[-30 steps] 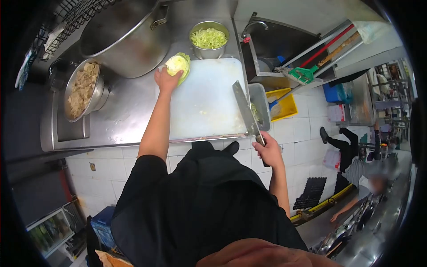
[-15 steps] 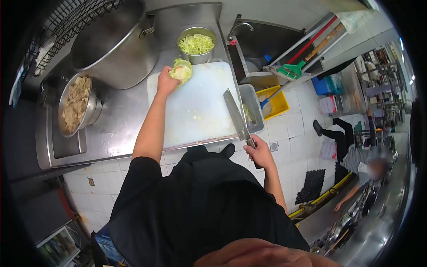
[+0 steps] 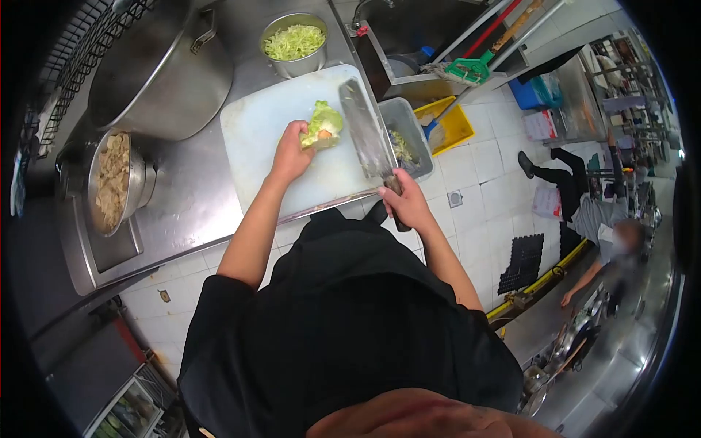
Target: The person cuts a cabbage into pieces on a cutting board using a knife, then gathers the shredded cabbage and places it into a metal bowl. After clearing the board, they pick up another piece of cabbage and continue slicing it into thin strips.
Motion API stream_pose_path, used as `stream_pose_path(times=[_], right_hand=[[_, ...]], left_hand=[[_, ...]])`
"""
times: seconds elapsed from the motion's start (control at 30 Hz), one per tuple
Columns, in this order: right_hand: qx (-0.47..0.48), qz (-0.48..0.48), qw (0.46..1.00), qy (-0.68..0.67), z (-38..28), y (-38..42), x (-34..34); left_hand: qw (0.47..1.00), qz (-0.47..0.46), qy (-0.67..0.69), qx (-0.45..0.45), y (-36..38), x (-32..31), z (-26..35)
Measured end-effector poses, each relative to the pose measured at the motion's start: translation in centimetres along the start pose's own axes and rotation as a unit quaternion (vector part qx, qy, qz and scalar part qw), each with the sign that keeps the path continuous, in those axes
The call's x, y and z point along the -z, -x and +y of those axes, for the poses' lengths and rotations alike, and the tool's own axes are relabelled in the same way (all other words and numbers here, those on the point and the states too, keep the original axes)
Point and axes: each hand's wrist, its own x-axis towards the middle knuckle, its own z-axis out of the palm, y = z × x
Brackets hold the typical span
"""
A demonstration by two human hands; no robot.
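Note:
A piece of pale green lettuce, its core side orange-tinged, is gripped in the closed fingers of my left hand over the white cutting board. Closed round the handle of a cleaver is my right hand, at the board's near right corner. The broad blade lies flat-looking along the board's right side, pointing away from me and apart from the lettuce. Behind the board stands a metal bowl of shredded lettuce.
A large steel pot and a bowl of pale brown pieces stand left on the steel counter. To the right are a grey bin with scraps, a yellow tub, and a sink. Another person is far right.
My left hand has brought the lettuce from the board's far edge toward its middle right. The cleaver has turned to show its broad face and come over the board's right side.

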Motion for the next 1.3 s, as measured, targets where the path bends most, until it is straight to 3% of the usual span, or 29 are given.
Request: stream_pose_path(times=[0.07, 0.13, 0.33, 0.53, 0.73, 1.07, 1.17, 1.23, 1.3], right_hand=[[0.027, -0.019, 0.999, 0.012, -0.5, -1.0, -0.8], [0.015, -0.052, 0.998, 0.037, -0.8, -2.0, -1.6], [0.002, -0.050, 0.999, 0.014, -1.2, -1.0, -1.5], [-0.045, -0.093, 0.995, 0.006, -2.3, 0.4, -0.7], [-0.081, -0.078, 0.992, 0.055, -4.1, 1.5, -0.4], [-0.044, -0.089, 0.993, 0.062, -4.4, -4.2, -2.4], [-0.046, -0.076, 0.993, 0.079, -5.6, -3.2, -2.7], [-0.038, -0.083, 0.992, 0.089, -5.8, -1.3, -1.9], [-0.054, -0.078, 0.992, 0.084, -6.0, 0.1, -1.6]], left_hand=[[1.000, -0.006, -0.012, 0.006, -0.1, 0.3, 0.2], [0.996, -0.021, 0.012, 0.082, -0.3, 0.5, 0.3], [0.988, 0.017, 0.081, 0.134, -0.3, 0.4, -0.7], [0.995, 0.090, -0.003, 0.031, 0.4, -0.5, -1.5], [0.995, 0.093, 0.015, 0.036, 0.5, -0.6, -0.6], [0.994, 0.109, 0.011, -0.005, 0.9, -1.2, -1.8], [0.992, 0.120, 0.041, 0.000, 0.9, -1.1, -1.6], [0.989, 0.126, 0.032, 0.068, 0.7, -1.1, -1.3], [0.990, 0.121, 0.035, 0.059, 0.6, -0.8, -1.8]])
